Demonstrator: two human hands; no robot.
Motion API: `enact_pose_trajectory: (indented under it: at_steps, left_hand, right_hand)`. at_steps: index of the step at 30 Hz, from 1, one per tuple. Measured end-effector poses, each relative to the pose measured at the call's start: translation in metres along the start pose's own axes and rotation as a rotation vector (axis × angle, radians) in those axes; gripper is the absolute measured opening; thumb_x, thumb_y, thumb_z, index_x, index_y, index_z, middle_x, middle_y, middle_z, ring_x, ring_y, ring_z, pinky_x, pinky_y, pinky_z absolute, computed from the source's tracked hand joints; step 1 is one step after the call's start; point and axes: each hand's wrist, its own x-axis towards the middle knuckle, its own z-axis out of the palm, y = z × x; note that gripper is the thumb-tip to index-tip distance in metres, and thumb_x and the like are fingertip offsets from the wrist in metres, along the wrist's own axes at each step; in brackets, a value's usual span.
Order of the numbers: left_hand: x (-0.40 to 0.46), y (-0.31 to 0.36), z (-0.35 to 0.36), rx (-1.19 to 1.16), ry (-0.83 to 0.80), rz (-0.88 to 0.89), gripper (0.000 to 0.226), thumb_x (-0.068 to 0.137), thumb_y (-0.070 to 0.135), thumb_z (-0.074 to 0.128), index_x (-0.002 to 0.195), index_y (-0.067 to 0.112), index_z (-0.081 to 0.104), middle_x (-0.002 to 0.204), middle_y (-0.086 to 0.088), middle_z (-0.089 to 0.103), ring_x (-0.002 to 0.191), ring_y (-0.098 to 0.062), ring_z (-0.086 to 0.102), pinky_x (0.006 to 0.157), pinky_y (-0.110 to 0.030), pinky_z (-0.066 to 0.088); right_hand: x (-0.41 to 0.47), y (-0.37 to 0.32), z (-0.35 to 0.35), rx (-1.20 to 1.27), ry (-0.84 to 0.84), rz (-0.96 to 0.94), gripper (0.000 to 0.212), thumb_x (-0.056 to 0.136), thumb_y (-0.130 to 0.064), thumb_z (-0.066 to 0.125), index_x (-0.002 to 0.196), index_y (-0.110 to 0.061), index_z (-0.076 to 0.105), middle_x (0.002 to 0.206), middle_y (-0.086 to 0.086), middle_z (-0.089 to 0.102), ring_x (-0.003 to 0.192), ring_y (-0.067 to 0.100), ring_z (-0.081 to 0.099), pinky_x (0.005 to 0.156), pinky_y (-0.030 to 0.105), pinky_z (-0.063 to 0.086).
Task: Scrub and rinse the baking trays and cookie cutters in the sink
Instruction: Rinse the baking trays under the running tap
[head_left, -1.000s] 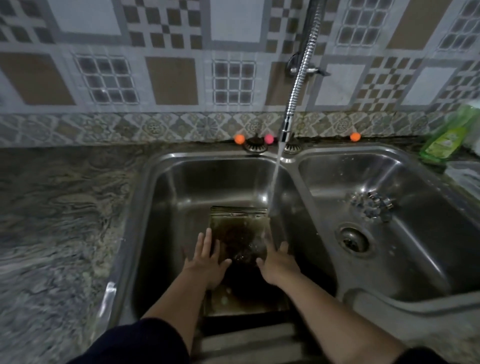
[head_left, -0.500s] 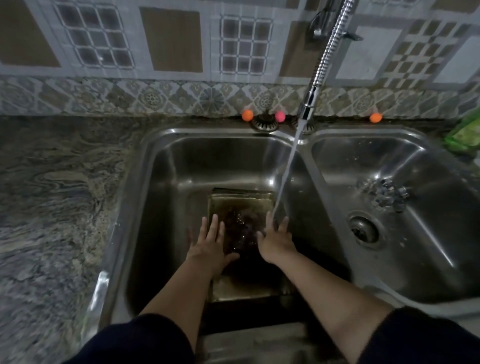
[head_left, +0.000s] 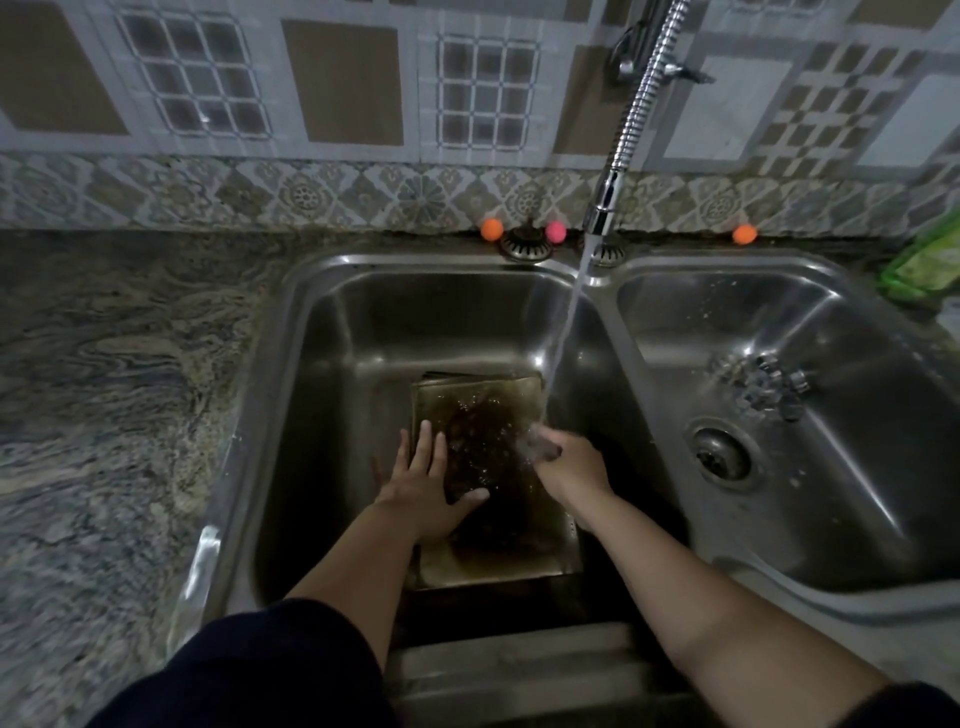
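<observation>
Left hand: the left hand (head_left: 423, 483) lies flat on the left part of the baking tray (head_left: 493, 558), fingers straight and spread, thumb stretched right across the tray's floor; it presses rather than grips.
Right hand: the right hand (head_left: 569, 460) is over the tray's right edge, under the falling water; its fingers are blurred, so whether it is clenched, relaxed or gripping something cannot be told.
Baking tray: a rectangular, dull gold-brown tray lies on the floor of the left basin (head_left: 332, 364), long side running away from the person. Its middle is dark with wet grime and water droplets; the near end is paler and bare. A second edge shows just behind its far end, possibly another tray beneath, though that is unclear.
Water: a stream (head_left: 566, 322) falls from the faucet (head_left: 631, 119), a coiled metal hose with a chrome nozzle, and lands at the right hand and the tray's right side.
Right basin: the right basin (head_left: 857, 467) holds a small cluster of metal pieces (head_left: 761, 387) near its back, too small to identify, and a round drain (head_left: 722, 457) nearer the front.
Sink rim: two orange balls (head_left: 491, 229) and a pink ball (head_left: 555, 232) sit along the back ledge.
Counter: a marbled stone counter (head_left: 104, 389) lies left of the sink; a green bottle (head_left: 924, 262) lies at the far right.
Sleeves: dark sleeves (head_left: 249, 670) cover the upper arms.
</observation>
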Motion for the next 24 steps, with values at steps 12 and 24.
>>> enact_pose_trajectory:
  at_steps: [12,24]
  left_hand:
    - [0.004,0.062,-0.008,-0.184,0.118,0.149,0.053,0.103,0.043,0.009,0.152,0.034,-0.008,0.159,0.007,-0.020,0.145,-0.012,-0.020,0.116,-0.055,-0.010]
    - [0.014,0.080,-0.047,0.136,0.494,0.180,0.060,0.097,0.055,0.002,0.150,0.031,-0.012,0.158,0.004,-0.021,0.144,-0.019,-0.025,0.110,-0.062,-0.018]
  right_hand:
    - [-0.013,-0.022,-0.007,0.069,0.097,-0.189,0.047,0.104,-0.023,0.033,0.149,-0.033,0.027,0.149,0.004,0.041,0.136,0.021,0.039,0.106,0.032,0.035]
    - [-0.009,-0.027,-0.061,0.274,0.302,-0.338,0.064,0.092,-0.030,0.063,0.148,-0.032,0.032,0.146,0.000,0.045,0.136,0.015,0.039,0.111,0.026,0.030]
